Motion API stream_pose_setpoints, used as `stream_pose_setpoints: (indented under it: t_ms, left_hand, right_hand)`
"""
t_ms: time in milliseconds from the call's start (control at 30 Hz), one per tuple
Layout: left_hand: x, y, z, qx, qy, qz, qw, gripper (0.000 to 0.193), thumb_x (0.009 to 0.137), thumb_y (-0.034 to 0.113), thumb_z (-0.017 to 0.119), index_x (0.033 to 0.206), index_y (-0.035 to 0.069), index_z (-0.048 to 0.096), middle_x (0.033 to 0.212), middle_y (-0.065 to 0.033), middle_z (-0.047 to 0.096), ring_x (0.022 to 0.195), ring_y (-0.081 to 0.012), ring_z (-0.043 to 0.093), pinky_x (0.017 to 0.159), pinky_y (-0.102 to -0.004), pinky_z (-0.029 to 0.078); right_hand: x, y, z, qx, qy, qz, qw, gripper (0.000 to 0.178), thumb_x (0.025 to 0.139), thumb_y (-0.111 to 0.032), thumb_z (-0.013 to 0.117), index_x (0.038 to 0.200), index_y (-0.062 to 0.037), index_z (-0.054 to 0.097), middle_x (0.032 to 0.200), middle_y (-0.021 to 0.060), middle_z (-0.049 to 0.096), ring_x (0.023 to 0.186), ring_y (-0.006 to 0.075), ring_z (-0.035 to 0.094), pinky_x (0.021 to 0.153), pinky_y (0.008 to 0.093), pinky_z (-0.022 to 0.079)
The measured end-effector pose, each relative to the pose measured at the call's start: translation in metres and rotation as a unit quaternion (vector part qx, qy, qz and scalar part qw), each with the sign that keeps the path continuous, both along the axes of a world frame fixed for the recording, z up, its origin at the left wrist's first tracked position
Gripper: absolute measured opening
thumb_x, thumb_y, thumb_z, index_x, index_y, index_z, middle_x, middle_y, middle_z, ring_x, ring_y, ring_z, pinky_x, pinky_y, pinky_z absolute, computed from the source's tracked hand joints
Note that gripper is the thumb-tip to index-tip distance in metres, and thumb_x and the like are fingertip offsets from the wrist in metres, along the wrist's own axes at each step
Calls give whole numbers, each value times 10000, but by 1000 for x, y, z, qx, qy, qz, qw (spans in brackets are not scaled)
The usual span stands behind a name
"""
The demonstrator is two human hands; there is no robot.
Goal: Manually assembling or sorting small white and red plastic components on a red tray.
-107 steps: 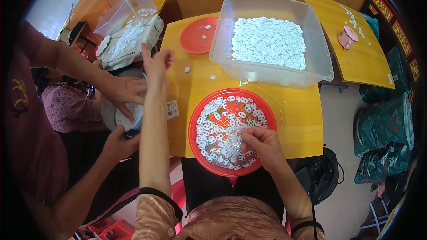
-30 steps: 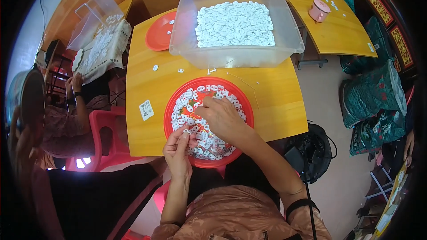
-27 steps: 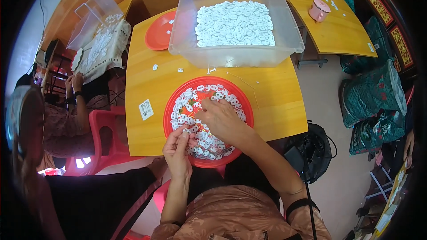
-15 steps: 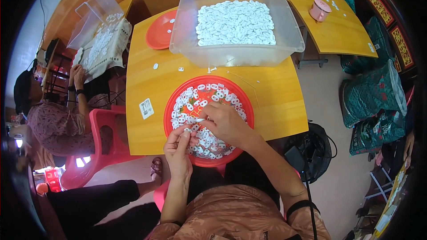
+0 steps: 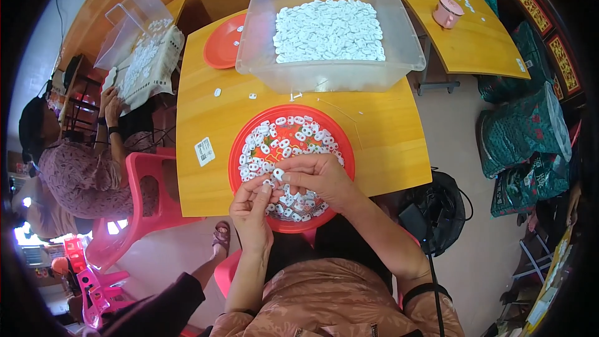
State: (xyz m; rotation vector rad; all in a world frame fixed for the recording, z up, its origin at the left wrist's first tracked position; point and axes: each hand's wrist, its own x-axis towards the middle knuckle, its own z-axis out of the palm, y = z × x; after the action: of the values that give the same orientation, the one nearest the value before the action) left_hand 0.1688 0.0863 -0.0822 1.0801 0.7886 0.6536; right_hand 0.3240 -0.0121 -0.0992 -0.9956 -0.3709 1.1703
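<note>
A round red tray on the table's near side carries many small white oval plastic pieces with two dark holes. Over its near half, my left hand pinches a small white piece between thumb and fingertips. Close beside it, my right hand is closed on another white two-holed piece, held by thumb and forefinger. The two pieces are almost touching; whether they are in contact I cannot tell. The fingers partly cover both.
Behind the tray, a clear plastic bin holds a heap of white pieces. A red plate stands left of it on the yellow table. At left a person works beside a pink chair. A pink mug and green sacks are right.
My right hand has lowered and turned, bringing its white piece beside the one in my left hand. My left hand stays nearly in place. A dark-trousered leg at lower left has shifted.
</note>
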Motion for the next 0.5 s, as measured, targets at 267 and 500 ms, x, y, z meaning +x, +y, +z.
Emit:
stream_pose_setpoints:
  t_ms: [267,500]
  left_hand:
    - [1,-2,-1,27,16,10,999,174,1015,17,657,1173,-40,699,1007,-128,765,838,-143,733,769,-240,572]
    - [2,-5,-2,19,-38,49,998,160,1021,10,640,1166,-34,689,1081,-135,754,907,-152,729,852,-272,582]
  right_hand:
    - [-3,-2,0,7,-24,-24,999,271,971,-28,713,1229,50,731,929,57,761,738,73,651,675,218,539]
    - [-8,-3,-1,-9,-151,-60,987,219,977,-2,678,1175,72,736,937,72,767,742,80,687,657,217,559]
